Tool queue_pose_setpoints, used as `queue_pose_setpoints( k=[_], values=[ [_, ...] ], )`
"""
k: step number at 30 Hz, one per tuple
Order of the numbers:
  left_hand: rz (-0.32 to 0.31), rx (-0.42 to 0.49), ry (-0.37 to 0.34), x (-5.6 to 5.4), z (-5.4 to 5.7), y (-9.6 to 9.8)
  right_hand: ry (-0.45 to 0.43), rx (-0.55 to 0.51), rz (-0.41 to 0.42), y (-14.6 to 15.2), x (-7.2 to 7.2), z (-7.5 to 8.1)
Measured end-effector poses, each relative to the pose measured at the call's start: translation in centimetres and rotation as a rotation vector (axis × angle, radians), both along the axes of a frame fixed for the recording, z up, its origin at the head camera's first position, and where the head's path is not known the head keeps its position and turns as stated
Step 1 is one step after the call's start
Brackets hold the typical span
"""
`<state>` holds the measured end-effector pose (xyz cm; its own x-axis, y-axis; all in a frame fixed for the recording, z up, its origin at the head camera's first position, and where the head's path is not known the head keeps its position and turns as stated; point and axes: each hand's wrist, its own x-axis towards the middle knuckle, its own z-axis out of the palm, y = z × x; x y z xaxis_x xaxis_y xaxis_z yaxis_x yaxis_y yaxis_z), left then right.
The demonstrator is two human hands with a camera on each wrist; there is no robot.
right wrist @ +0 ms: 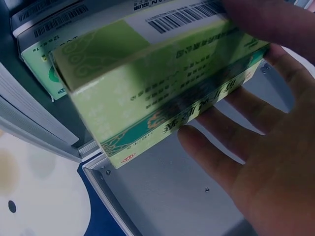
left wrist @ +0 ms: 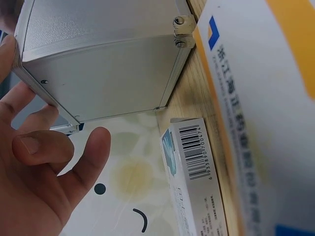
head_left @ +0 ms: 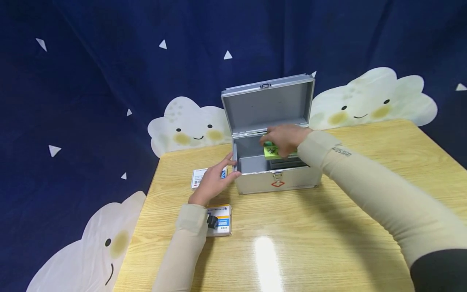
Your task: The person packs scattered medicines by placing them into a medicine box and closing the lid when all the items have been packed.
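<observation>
A silver first-aid case [head_left: 255, 183] with a red cross on its front stands on the table, its lid [head_left: 270, 106] raised. My right hand [head_left: 286, 138] grips a green medicine box [head_left: 271, 154] over the right part of the case. In the right wrist view the thumb lies on one side of that box [right wrist: 162, 93] and the fingers on the other. More medicine boxes [right wrist: 54, 37] stand inside the case. My left hand [head_left: 211, 182] rests its fingertips on the case's left rim, little finger sticking out in the left wrist view.
Left of the case lies a white medicine box [head_left: 198, 175]. Nearer to me, another white box with blue and orange print [head_left: 223, 228] lies beside the left wrist, partly covered by it. A dark blue curtain with clouds [head_left: 197, 52] hangs behind the wooden table [head_left: 321, 247].
</observation>
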<state>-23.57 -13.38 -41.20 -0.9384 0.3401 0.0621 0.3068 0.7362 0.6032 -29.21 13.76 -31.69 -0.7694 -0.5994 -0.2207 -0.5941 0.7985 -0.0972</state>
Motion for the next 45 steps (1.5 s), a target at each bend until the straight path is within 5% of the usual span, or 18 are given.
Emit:
queue_pose_setpoints(
  k=[22,45],
  values=[
    [0.016,-0.003,0.009,0.0,0.3,0.2,-0.088,0.05,-0.084,-0.1,-1.3,-0.6],
    [0.013,-0.003,0.037,0.3,-0.1,-0.1,-0.085,0.07,-0.068,-1.0,-1.3,-1.1]
  ],
)
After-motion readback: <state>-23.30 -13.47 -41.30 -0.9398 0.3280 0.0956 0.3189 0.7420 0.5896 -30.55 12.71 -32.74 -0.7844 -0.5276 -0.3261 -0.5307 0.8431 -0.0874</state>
